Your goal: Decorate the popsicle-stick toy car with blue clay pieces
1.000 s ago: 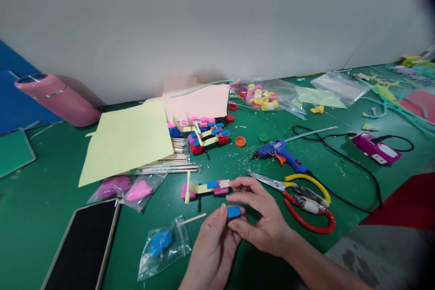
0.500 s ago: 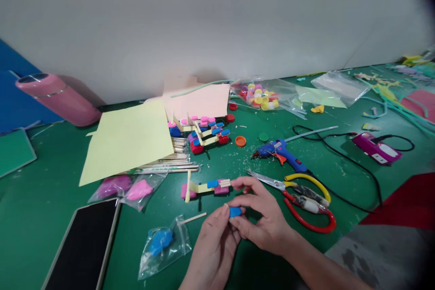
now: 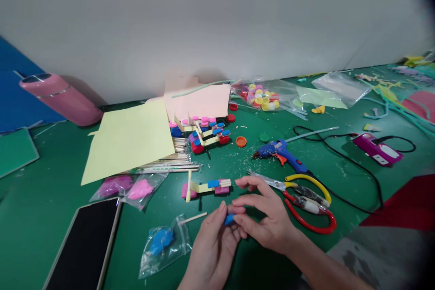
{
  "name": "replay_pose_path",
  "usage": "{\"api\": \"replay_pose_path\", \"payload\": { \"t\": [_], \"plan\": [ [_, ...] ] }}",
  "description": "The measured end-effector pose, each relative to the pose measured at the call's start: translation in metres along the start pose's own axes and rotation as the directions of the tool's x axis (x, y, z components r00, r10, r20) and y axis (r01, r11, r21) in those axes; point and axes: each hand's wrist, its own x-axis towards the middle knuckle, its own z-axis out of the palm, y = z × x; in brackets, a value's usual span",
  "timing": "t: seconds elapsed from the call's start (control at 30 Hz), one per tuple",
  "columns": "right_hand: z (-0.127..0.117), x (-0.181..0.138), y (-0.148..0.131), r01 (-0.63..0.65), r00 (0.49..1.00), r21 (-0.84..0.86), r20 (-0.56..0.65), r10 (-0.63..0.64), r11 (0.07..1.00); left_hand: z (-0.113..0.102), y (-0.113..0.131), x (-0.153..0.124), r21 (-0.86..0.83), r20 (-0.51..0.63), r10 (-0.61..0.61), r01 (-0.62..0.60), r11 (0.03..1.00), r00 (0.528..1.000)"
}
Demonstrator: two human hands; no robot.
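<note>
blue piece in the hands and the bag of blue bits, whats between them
A thin wooden stick lies between the blue piece and the bag, shown in the head view.

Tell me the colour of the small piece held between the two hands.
Blue; the piece shows best in the head view.

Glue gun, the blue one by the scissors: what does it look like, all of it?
The glue gun is blue plastic with an orange trigger and a dark nozzle pointing left. A clear glue stick pokes out of its back. It lies on its side on the green table, nothing holding it.
</note>
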Motion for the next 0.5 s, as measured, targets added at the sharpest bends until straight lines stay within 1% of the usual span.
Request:
{"api": "replay_pose_path", "payload": {
  "t": [0.13,0.23,0.33,0.4,0.5],
  "plan": [
    [-0.001,0.001,0.002,-0.032,0.999,-0.024,0.016,0.032,0.999,0.004,0.001,0.000,0.012,-0.032,-0.026,0.027,1.000,0.999],
    [-0.003,0.000,0.004,-0.072,0.997,-0.045,0.019,0.073,0.996,0.006,0.003,0.000,-0.011,-0.063,-0.065,0.064,0.998,0.996],
    [-0.006,-0.003,0.002,-0.086,0.996,-0.075,0.033,0.088,0.994,0.006,0.005,0.000,-0.055,-0.063,-0.082,0.078,0.995,0.995],
    [-0.008,-0.003,-0.002,-0.053,0.995,-0.105,0.075,0.061,0.993,0.005,0.007,-0.001,-0.092,-0.060,-0.084,0.078,0.993,0.995],
    [-0.008,-0.002,-0.011,0.047,0.981,-0.180,0.196,-0.011,0.983,0.005,0.010,-0.002,-0.126,-0.049,-0.095,0.089,0.988,0.994]
  ]
}}
